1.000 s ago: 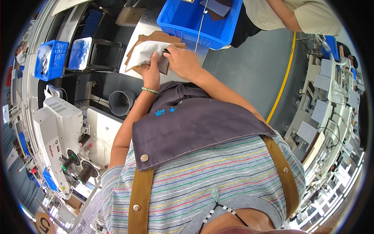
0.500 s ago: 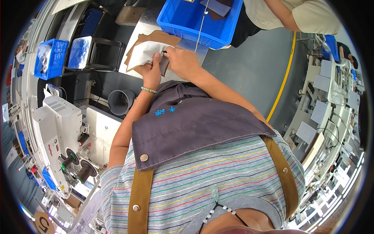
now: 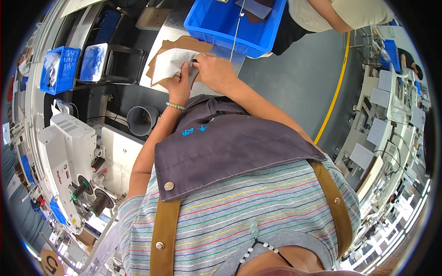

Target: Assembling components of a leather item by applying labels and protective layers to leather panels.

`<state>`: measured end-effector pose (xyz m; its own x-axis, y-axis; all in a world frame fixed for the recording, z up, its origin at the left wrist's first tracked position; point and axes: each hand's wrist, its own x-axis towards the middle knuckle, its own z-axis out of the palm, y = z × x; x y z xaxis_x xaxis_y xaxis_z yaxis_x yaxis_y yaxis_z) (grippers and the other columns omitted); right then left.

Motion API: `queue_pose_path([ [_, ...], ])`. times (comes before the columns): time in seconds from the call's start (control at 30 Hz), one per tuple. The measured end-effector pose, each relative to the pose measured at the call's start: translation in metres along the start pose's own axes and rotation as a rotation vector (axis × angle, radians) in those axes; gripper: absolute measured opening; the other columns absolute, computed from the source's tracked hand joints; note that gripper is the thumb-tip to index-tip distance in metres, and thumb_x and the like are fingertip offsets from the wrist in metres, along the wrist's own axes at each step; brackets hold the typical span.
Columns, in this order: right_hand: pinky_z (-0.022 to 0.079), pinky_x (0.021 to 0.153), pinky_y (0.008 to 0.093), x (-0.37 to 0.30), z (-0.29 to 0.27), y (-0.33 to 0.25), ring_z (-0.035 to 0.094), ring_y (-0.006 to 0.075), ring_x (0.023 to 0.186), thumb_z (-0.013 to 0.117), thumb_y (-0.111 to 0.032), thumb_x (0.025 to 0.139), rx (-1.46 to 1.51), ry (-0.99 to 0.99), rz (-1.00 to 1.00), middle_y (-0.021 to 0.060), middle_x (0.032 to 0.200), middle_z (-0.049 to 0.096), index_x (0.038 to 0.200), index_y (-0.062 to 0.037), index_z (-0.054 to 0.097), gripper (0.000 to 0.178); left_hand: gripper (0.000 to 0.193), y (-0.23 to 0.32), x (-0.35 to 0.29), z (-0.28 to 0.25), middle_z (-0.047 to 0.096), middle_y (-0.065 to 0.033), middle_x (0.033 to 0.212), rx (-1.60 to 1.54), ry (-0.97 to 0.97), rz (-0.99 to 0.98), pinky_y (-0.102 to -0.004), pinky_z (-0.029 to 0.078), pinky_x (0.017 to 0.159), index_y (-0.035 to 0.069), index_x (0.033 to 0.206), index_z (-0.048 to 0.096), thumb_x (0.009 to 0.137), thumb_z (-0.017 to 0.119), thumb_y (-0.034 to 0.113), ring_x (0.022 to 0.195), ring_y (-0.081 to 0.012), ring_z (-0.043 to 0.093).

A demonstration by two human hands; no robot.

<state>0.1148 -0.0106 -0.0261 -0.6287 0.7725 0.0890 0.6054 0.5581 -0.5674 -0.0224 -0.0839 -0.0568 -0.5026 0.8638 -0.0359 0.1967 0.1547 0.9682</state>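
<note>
Over the worktable, my left hand (image 3: 179, 86) grips a limp white piece of material (image 3: 169, 63), its thumb pressed on top near the right edge. My right hand (image 3: 216, 72) is closed at that same edge, fingers pinched round a small black item (image 3: 194, 60) whose kind I cannot make out. A greyish-brown underside shows where the piece hangs between my hands. Beneath it, flat brown sheets (image 3: 189, 43) with jagged outlines lie on the pale tabletop (image 3: 166, 33).
A large blue crate (image 3: 221, 37) with dark pieces inside stands beyond my right hand, a cord hanging across it. Another person (image 3: 313, 16) is at the far right. To the left are a smaller blue crate (image 3: 60, 69), a grey bin (image 3: 142, 120) and a white sewing machine (image 3: 69, 138).
Both hands stay almost in place at the white piece's edge, with only a slight shift of the fingers. The other person's arm has moved a little.
</note>
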Motion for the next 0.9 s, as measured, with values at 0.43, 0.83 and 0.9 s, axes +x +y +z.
queue_pose_path([
  [0.43, 0.050, 0.071, 0.0500, 0.004, -0.021, -0.006, 0.066, 0.0413, 0.085, 0.054, -0.026, 0.101, 0.270, 0.112, 0.105, 0.0196, 0.090, 0.070, 0.106, -0.0054, 0.060, 0.023, 0.030, -0.002, 0.004, -0.006, 0.068, -0.0117, 0.113, -0.425, 0.023, -0.280, -0.0319, 0.051, 0.081, -0.007, 0.117, 0.063, 0.092, 0.063, 0.010, 0.096, -0.0171, 0.064],
  [0.83, 0.052, 0.075, 0.0491, 0.002, -0.001, -0.007, 0.067, 0.0382, 0.093, 0.052, -0.024, 0.100, 0.155, 0.098, 0.032, 0.0178, 0.109, 0.070, 0.131, -0.0103, 0.059, 0.035, 0.033, 0.014, 0.002, 0.003, 0.066, -0.0063, 0.120, -0.820, -0.002, -0.374, -0.0321, 0.051, 0.091, -0.001, 0.124, 0.062, 0.101, 0.063, 0.022, 0.108, -0.0155, 0.063],
  [0.9, 0.052, 0.076, 0.0489, 0.002, 0.000, -0.009, 0.067, 0.0378, 0.094, 0.051, -0.024, 0.101, 0.133, 0.095, 0.031, 0.0174, 0.109, 0.070, 0.132, -0.0098, 0.059, 0.035, 0.032, 0.012, 0.002, 0.002, 0.066, -0.0062, 0.120, -0.822, 0.004, -0.382, -0.0320, 0.051, 0.092, -0.001, 0.124, 0.062, 0.101, 0.063, 0.022, 0.108, -0.0154, 0.063],
])
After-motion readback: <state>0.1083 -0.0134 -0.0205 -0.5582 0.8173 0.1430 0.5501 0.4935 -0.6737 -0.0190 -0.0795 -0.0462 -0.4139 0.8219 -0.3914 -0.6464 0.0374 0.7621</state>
